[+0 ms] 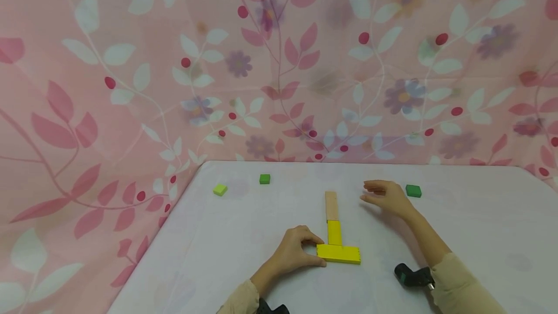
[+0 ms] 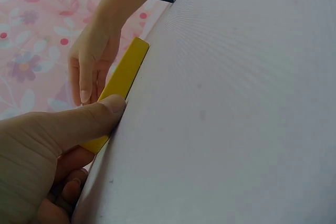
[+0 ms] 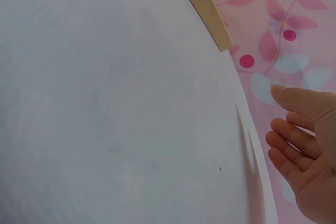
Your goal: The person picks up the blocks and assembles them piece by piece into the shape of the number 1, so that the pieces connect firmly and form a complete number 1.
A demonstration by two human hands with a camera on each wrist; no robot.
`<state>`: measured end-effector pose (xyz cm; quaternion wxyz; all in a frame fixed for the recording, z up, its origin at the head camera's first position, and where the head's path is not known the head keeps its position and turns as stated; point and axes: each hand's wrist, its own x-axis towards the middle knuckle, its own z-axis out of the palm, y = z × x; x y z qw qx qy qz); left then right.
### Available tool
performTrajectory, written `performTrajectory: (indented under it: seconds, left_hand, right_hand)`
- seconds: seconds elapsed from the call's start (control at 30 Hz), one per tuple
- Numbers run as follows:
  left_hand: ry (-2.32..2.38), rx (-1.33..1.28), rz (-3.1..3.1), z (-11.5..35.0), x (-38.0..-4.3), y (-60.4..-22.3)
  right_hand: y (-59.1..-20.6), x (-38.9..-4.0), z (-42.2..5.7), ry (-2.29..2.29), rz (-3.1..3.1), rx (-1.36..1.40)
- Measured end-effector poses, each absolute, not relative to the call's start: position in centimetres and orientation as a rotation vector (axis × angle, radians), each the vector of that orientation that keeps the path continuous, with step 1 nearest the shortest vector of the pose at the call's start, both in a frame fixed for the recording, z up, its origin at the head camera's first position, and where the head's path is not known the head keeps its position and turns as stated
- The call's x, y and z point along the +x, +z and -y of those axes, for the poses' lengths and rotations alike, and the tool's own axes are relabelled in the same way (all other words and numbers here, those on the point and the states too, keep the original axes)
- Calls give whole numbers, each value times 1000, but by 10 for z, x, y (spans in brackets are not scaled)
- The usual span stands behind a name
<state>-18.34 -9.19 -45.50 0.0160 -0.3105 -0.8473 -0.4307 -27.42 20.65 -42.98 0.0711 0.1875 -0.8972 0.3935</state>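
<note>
In the head view my left hand pinches the left end of a long yellow block lying crosswise on the table. The left wrist view shows the thumb on this yellow block, with part of the fingers hidden behind it. A shorter yellow block meets its far side, and a plain wooden block continues from that in a line, forming a T. My right hand hovers to the right of the wooden block, fingers loosely bent, holding nothing. A dark green block lies just beyond it.
A light green block and a green block lie at the back left of the white table. A floral pink curtain hangs behind the table's far edge. Black wrist devices sit by both sleeves.
</note>
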Motion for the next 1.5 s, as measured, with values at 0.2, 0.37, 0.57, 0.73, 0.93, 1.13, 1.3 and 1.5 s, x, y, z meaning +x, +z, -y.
performTrajectory:
  seconds: [0.2, 0.37, 0.57, 0.73, 0.93, 1.13, 1.3, 1.5]
  left_hand:
    - [-1342, -959, 2637, 92, -184, -455]
    - [-1341, -958, 2639, 92, -185, -456]
    - [-1346, -963, 2633, 92, -184, -456]
    - [-1344, -961, 2632, 92, -184, -457]
    - [-1352, -962, 2631, 92, -184, -457]
    - [-1362, -954, 2630, 92, -184, -457]
    - [-1357, -956, 2632, 92, -184, -457]
    - [-1356, -960, 2637, 92, -184, -457]
  right_hand:
    - [-427, -270, -224, 1204, 2635, 505]
    - [-428, -269, -237, 1163, 2576, 465]
    - [-428, -265, -254, 1109, 2549, 407]
    - [-428, -265, -269, 1030, 2588, 342]
    - [-432, -270, -284, 901, 2675, 315]
    - [-436, -274, -291, 793, 2737, 353]
    - [-436, -274, -295, 778, 2786, 352]
    - [-438, -276, -299, 796, 2825, 345]
